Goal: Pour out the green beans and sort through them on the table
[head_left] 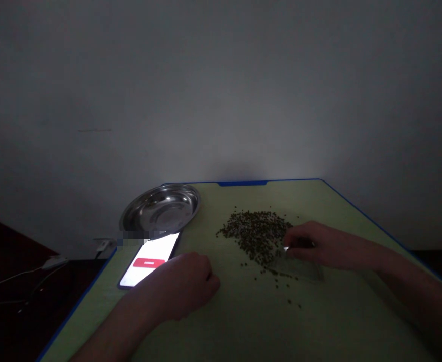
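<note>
A loose heap of small dark brown-green grains (256, 229) is spread over the table, with a few strays towards the front. My right hand (307, 241) pinches a clear, thin plastic piece (303, 269), which looks like a bag, at the heap's right edge. A bright glint shows at the fingertips, and some grains lie along the plastic's near edge. My left hand (192, 286) rests as a closed fist on the table, left of the grains and beside the phone; nothing shows in it.
A shiny metal basin (164, 208) stands at the back left. Its near rim reaches a lit smartphone (145, 266) with a red button on screen. The pale green table (236, 327) has a blue edge and stands against a grey wall. White cables (51, 264) lie beyond its left side.
</note>
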Tool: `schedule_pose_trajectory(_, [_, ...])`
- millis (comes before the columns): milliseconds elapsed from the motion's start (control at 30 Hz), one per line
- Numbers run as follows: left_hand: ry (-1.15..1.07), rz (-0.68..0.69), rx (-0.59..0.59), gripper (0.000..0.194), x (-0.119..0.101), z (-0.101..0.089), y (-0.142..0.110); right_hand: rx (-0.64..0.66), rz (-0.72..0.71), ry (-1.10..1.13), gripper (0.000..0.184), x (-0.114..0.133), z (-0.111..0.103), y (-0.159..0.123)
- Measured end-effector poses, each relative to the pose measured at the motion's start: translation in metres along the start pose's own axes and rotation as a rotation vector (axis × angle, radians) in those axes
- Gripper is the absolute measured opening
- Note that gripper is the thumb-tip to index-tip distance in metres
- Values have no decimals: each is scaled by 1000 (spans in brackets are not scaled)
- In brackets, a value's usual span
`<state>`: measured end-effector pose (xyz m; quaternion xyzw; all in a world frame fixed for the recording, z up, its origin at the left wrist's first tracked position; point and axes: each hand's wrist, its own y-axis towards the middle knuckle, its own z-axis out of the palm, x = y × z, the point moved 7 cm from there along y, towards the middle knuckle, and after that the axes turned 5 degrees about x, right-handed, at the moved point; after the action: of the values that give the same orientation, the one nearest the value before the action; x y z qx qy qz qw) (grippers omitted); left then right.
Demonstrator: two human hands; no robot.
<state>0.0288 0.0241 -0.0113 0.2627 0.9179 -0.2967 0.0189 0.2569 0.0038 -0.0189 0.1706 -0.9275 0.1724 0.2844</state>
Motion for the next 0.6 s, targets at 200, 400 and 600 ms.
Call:
schedule_pose_trajectory(200, [26,35,-38,34,2,2,1,-8,-12,15,16,3,-7,-5])
schedule_pose_trajectory(400, [57,54,-50,37,4,4,2,74,-9,62,11,-13,-4,-4])
schedule_pose_trajectory(600, [47,43,-47,37,3,4,3,160,1,31,8,0,7,-6])
